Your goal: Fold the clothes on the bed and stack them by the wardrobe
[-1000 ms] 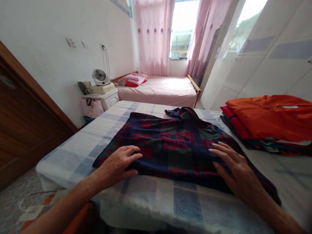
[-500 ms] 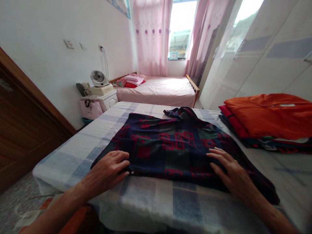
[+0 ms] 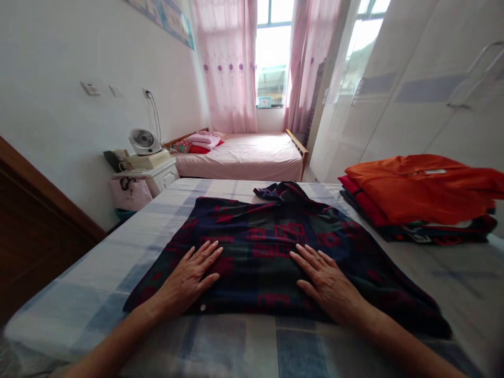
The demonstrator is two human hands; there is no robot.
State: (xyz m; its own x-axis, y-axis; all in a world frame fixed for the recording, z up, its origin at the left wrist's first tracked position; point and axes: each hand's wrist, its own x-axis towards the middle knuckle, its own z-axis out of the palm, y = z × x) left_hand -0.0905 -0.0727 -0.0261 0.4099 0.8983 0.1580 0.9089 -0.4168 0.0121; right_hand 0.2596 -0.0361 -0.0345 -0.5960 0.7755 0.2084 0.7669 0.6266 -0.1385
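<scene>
A dark shirt with navy, green and red patterning lies spread on the bed nearest me, its collar end at the far side. A small white button shows at its near left edge. My left hand rests flat on the left half of the shirt, fingers stretched out and pointing away. On the right half lies my right hand, also flat, with its fingers a little apart. Neither hand grips the cloth.
The shirt lies on a blue and white checked sheet. To the right sits a stack of folded clothes, topped by an orange garment. Beyond are a pink-covered bed, a nightstand with a fan, and a white wardrobe.
Both hands have moved forward from the shirt's near part and now lie flat on it, with my right hand shifted inward. The camera view has tilted up and turned slightly right.
</scene>
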